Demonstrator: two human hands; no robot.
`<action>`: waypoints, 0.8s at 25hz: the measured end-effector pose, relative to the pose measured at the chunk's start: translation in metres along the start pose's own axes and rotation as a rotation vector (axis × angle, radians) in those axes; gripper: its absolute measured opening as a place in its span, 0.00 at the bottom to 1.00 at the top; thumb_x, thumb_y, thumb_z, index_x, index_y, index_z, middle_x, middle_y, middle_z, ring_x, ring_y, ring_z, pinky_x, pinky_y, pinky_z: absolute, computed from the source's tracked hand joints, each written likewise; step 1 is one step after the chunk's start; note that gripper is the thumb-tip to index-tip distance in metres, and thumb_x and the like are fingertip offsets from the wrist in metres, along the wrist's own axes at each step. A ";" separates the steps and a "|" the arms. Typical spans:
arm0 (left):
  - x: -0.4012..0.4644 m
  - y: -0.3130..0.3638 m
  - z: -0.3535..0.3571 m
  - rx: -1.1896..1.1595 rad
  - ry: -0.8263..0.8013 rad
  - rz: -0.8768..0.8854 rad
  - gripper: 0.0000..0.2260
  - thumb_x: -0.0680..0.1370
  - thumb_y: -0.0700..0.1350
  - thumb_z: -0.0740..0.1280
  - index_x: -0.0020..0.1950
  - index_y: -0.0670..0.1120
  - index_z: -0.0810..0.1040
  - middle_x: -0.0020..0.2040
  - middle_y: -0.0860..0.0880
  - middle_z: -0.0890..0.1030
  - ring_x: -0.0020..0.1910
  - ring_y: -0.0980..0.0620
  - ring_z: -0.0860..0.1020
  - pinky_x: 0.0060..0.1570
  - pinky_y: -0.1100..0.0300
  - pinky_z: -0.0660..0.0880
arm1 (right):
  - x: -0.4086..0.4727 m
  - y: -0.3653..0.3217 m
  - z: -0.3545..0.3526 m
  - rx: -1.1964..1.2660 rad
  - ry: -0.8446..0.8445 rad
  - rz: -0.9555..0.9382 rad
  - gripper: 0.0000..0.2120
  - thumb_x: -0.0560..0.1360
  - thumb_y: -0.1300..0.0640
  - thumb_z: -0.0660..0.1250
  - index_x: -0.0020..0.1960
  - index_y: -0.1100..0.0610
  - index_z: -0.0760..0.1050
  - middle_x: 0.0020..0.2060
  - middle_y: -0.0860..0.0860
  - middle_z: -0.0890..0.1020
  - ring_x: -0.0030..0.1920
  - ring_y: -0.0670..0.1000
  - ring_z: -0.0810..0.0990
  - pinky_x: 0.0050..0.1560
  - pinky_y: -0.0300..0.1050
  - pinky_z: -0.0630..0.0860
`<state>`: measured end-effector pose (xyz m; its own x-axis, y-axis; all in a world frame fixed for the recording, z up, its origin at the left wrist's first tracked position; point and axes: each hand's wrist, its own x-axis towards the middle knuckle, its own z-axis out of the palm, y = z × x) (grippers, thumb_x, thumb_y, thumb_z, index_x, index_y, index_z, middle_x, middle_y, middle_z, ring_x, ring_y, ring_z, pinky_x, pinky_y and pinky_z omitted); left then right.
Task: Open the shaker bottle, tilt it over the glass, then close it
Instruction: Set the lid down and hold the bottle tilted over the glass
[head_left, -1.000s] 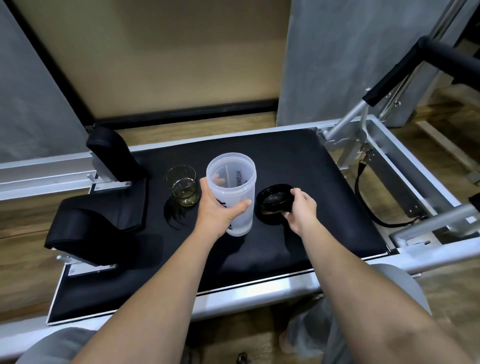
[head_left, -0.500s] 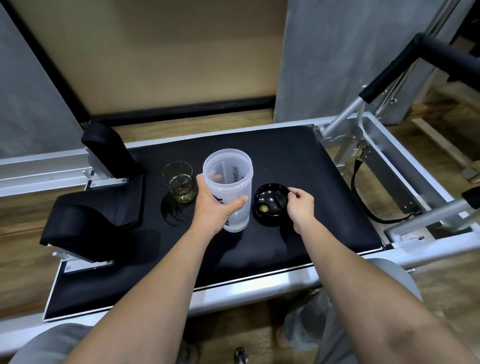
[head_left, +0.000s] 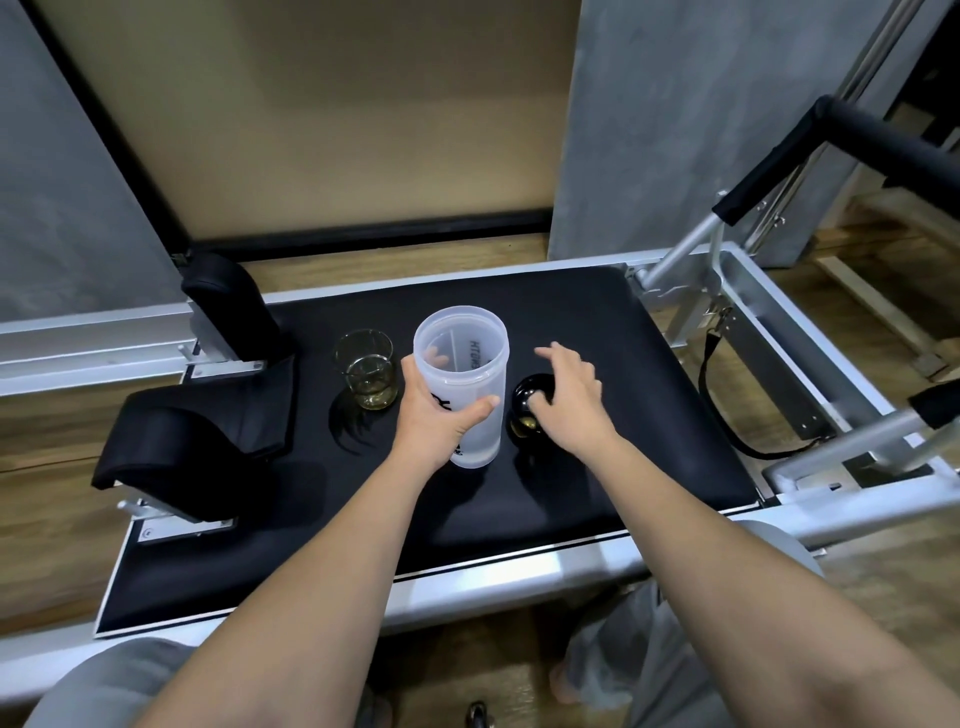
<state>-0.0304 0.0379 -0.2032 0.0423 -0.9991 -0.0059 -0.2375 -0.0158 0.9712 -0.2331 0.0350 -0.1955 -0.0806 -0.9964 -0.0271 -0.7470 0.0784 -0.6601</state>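
Note:
A translucent white shaker bottle (head_left: 470, 374) stands upright and lidless on the black padded platform (head_left: 597, 322). My left hand (head_left: 434, 415) is wrapped around its lower half. The black lid (head_left: 522, 410) lies upturned just right of the bottle. My right hand (head_left: 569, 395) hovers over the lid with fingers spread, holding nothing and hiding most of it. A short clear glass (head_left: 366, 376) with a little yellowish liquid stands left of the bottle.
Black padded shoulder rests (head_left: 236, 306) and a headrest (head_left: 176, 447) sit at the platform's left. A metal frame with a padded bar (head_left: 779, 171) and a black strap (head_left: 727, 415) rises at the right. Wooden floor surrounds the machine.
My right hand has let go of the lid, risen and spread its fingers above it. The left hand has kept its hold on the bottle.

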 end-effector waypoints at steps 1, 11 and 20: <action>0.001 0.001 -0.001 0.003 0.007 0.002 0.39 0.68 0.45 0.85 0.68 0.57 0.64 0.66 0.55 0.74 0.64 0.63 0.74 0.58 0.65 0.73 | -0.005 -0.007 0.000 -0.015 -0.097 -0.053 0.35 0.77 0.58 0.68 0.81 0.50 0.59 0.83 0.52 0.58 0.80 0.57 0.57 0.78 0.57 0.54; 0.002 0.036 -0.018 -0.121 0.099 -0.052 0.33 0.68 0.41 0.84 0.66 0.52 0.69 0.58 0.58 0.78 0.56 0.63 0.78 0.45 0.72 0.77 | -0.005 -0.055 0.032 0.431 -0.264 -0.146 0.49 0.63 0.56 0.86 0.73 0.43 0.58 0.65 0.39 0.75 0.63 0.42 0.80 0.59 0.44 0.82; 0.006 0.060 -0.030 -0.243 0.151 -0.193 0.37 0.69 0.54 0.82 0.72 0.48 0.69 0.63 0.52 0.80 0.60 0.53 0.80 0.56 0.56 0.79 | -0.011 -0.075 0.024 0.366 -0.141 -0.147 0.50 0.61 0.46 0.82 0.75 0.40 0.58 0.66 0.44 0.74 0.64 0.47 0.78 0.58 0.55 0.82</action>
<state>-0.0154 0.0326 -0.1375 0.2114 -0.9611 -0.1777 0.0258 -0.1762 0.9840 -0.1608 0.0393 -0.1636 0.1197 -0.9928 0.0018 -0.4576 -0.0568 -0.8873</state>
